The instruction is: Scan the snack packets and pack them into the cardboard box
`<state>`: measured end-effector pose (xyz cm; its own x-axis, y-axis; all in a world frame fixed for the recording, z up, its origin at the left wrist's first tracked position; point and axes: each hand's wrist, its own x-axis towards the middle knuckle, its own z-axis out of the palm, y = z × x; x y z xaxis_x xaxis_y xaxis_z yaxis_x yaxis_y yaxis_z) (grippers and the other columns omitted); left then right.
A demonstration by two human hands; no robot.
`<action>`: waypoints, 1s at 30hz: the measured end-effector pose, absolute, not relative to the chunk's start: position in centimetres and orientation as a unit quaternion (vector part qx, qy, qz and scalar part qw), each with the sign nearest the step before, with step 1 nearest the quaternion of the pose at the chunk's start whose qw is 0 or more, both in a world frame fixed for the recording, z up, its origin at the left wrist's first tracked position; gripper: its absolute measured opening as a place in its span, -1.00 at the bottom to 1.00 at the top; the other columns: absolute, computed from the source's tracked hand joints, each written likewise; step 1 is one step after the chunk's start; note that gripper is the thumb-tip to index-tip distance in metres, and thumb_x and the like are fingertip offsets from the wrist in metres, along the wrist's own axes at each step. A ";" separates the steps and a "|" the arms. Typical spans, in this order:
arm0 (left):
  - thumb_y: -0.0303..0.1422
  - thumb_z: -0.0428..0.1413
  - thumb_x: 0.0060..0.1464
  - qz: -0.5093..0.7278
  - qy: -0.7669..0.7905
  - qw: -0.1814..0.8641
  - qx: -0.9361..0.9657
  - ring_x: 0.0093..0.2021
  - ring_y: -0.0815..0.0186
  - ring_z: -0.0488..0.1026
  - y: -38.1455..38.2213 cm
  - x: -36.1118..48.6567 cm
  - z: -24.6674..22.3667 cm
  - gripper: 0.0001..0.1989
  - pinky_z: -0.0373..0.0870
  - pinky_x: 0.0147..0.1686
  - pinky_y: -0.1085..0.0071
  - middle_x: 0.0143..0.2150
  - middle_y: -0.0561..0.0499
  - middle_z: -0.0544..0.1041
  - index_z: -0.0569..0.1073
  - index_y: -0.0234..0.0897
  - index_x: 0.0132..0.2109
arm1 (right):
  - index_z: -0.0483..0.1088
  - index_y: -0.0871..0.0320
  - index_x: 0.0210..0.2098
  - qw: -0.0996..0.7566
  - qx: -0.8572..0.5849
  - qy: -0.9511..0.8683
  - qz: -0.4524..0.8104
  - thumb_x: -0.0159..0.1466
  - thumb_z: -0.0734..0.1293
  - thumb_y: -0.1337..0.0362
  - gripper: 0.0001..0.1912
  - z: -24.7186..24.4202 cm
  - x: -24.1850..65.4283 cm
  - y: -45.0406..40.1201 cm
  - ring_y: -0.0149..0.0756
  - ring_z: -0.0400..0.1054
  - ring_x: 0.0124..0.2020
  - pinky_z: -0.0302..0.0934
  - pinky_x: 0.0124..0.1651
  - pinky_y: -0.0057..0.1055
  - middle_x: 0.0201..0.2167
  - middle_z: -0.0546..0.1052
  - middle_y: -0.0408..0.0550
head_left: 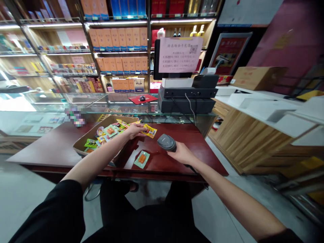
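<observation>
My left hand (pixel 136 131) pinches a small yellow snack packet (pixel 150 131) above the dark red table, just right of a cardboard box (pixel 81 144) of mixed snack packets. In my right hand (pixel 182 153) is a dark grey handheld scanner (pixel 166 142), its head pointing left toward the yellow packet without touching it. A light green packet with orange-brown pieces (pixel 142 159) lies flat on the table (pixel 162 163) near its front edge, below the two hands.
Behind the table, a glass counter (pixel 116 107) bears a mouse (pixel 142 98) on a red mat and a dark cash drawer (pixel 187 105) with a printer. A blurred colourful item (pixel 75 115) is at the table's back left. Wooden cabinets (pixel 243 135) stand at right.
</observation>
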<state>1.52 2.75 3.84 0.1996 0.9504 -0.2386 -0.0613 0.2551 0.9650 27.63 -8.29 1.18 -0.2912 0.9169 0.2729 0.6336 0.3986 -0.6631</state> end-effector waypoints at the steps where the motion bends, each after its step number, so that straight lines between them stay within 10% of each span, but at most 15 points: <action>1: -0.51 0.36 -0.17 0.417 0.486 0.620 0.453 -0.31 0.28 0.57 2.6 0.3 4.3 -0.79 0.59 -0.28 0.35 -0.31 -0.14 0.60 0.51 -0.45 -0.34 | 0.47 0.19 -0.13 0.318 -0.494 -0.779 0.220 0.07 0.35 0.33 -0.66 1.3 27.0 -8.0 -0.10 0.50 -0.16 0.31 -0.13 -0.34 -0.20 0.61 0.01; 17: -0.40 0.40 -0.21 0.578 0.548 0.466 0.385 -0.37 0.34 0.52 -3.4 -16.3 8.6 -0.67 0.59 -0.30 0.31 -0.38 -0.06 0.51 0.52 -0.45 -0.26 | 0.46 0.21 -0.12 0.286 -0.375 -0.835 0.285 0.09 0.36 0.29 -0.65 1.8 17.1 -5.3 -0.09 0.49 -0.16 0.32 -0.13 -0.32 -0.19 0.60 0.00; 30: -0.16 0.40 -0.38 0.182 0.482 0.427 0.743 -0.26 0.26 0.48 -2.3 -2.2 2.4 -0.46 0.44 -0.21 0.34 -0.28 -0.03 0.54 0.54 -0.30 -0.18 | 0.47 0.20 -0.13 0.302 -0.453 -0.808 0.224 0.07 0.34 0.34 -0.66 1.5 24.5 -7.5 -0.11 0.49 -0.17 0.30 -0.13 -0.35 -0.21 0.60 0.00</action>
<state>-2.23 -2.30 2.42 0.4691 0.8718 -0.1411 0.5609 -0.1706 0.8101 24.50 -7.48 1.49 -0.4068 0.8678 0.2854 0.5976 0.4891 -0.6354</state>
